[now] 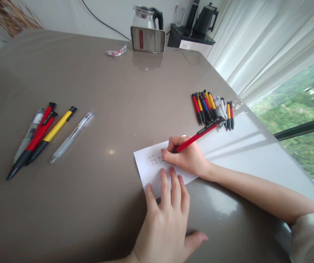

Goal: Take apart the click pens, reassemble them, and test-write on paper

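Observation:
My right hand [188,155] is closed around a red pen [196,138] with a black clip and black grip. It rests on a white sheet of paper [143,160], and the pen's tip is hidden behind my fingers. Small dark handwriting [155,159] shows on the paper just left of that hand. My left hand [166,219] lies palm down with its fingers spread. Its fingertips touch the lower part of the sheet, while the thumb points right over the table.
Pens in red, yellow and clear plastic [55,128] lie at the left of the brown table [99,212]. Several more pens [207,107] are grouped at the right. At the back stand a propped phone [148,39], a glass kettle [144,18] and a small patterned item [116,52].

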`<state>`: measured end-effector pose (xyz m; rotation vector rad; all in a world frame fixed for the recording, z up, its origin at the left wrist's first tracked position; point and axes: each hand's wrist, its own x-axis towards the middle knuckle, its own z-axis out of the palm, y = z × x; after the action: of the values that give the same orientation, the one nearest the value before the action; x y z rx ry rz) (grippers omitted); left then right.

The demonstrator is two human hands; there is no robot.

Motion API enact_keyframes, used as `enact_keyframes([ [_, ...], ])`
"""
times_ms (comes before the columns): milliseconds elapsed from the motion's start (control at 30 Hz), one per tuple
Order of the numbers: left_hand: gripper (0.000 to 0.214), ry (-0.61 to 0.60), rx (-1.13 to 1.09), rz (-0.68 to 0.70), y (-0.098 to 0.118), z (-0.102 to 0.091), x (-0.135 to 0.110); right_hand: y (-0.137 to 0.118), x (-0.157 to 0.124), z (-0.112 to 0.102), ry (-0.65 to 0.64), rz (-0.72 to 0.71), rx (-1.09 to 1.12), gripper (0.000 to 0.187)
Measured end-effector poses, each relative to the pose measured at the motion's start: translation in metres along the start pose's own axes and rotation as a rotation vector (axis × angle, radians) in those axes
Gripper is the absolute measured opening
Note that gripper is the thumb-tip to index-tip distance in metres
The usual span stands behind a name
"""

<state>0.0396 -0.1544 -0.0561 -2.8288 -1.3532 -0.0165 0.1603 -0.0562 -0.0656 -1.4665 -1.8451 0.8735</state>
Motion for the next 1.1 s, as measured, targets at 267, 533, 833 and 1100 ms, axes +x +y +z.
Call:
enact_keyframes([
  [267,0.076,-0.009,-0.013,-0.008,0.0005,0.0003,-0.0004,0.0006,-0.0006,-0.0004,-0.014,-0.002,-0.011,0.016],
  [533,0.077,-0.009,-0.012,-0.016,0.0009,0.0011,0.0,0.0003,-0.0004,0.0004,0.002,0.011,0.001,0.017],
  [833,0.077,0.0,-0.009,-0.009,0.0001,-0.0009,0.0005,0.0001,-0.0003,0.0005,0.036,0.028,0.022,0.017],
  [1100,0.077,-0.012,-0.012,0.002,0.0,-0.0003,0.0,0.0001,0.0002,0.0006,0.023,0.046,0.019,0.017],
])
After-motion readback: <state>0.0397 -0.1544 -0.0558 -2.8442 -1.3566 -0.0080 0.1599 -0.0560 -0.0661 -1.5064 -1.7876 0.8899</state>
